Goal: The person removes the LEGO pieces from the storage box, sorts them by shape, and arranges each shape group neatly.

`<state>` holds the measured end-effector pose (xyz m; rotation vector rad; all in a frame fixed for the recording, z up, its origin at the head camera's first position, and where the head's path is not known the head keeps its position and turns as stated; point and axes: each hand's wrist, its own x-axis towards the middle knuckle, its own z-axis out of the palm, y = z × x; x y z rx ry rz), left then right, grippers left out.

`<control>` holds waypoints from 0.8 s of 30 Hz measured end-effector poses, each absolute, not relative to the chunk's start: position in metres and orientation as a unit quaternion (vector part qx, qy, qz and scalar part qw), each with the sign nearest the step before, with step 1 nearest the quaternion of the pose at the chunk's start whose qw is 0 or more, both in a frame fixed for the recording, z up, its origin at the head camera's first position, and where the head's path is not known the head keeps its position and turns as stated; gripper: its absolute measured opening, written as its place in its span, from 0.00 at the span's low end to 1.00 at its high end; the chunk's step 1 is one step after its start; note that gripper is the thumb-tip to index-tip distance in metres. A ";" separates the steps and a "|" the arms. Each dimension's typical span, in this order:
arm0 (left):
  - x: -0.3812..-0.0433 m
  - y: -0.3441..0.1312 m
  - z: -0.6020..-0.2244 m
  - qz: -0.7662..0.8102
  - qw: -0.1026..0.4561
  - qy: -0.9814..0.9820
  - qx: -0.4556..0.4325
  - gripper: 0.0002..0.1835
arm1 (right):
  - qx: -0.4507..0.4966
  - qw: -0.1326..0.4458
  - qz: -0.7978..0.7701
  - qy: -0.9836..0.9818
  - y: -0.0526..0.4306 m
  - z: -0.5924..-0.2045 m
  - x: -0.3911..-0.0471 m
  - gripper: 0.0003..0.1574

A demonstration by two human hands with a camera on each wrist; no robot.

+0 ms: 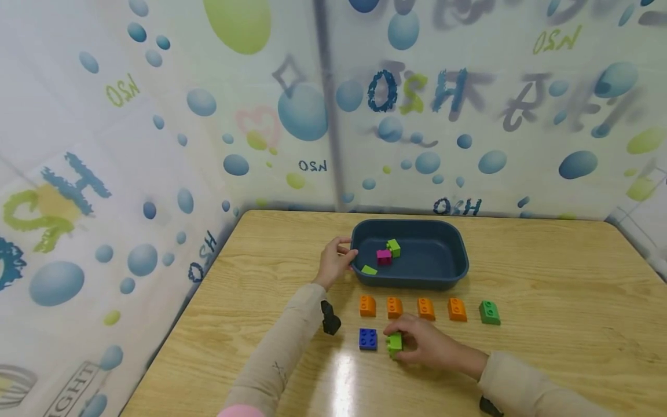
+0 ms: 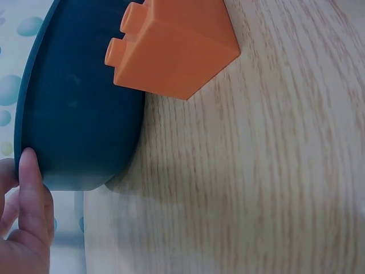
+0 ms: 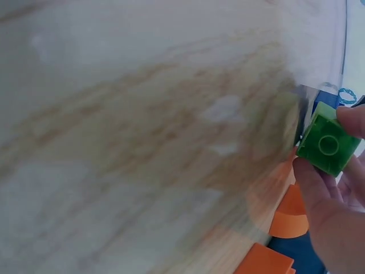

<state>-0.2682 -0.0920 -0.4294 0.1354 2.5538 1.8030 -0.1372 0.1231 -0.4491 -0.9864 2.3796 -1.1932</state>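
A dark blue tray (image 1: 432,284) stands toward the back of the table, with a magenta brick (image 1: 384,258), a lime brick (image 1: 393,248) and another lime piece (image 1: 369,270) inside. My left hand (image 1: 334,262) grips its left end, thumb on the outer wall in the left wrist view. Between thumb and fingers my right hand (image 1: 429,344) pinches a lime green brick (image 1: 395,343), just right of a blue brick (image 1: 367,339) with studs up. In the right wrist view the held green brick (image 3: 328,142) is tipped, its hollow underside showing.
A row of several orange bricks (image 1: 425,308) lies in front of the tray, ending at the right with a green brick (image 1: 489,313). The wooden table (image 1: 563,278) meets a patterned curtain (image 1: 406,145) behind and at the left.
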 end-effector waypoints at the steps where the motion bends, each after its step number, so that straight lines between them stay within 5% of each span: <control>1: -0.268 -0.092 -0.429 0.576 0.006 0.816 0.044 0.19 | -0.344 0.150 -0.413 0.830 0.123 -0.449 -0.137 0.21; 24: -0.267 -0.091 -0.427 0.572 0.007 0.819 0.045 0.19 | -0.317 0.147 -0.407 0.844 0.120 -0.450 -0.133 0.20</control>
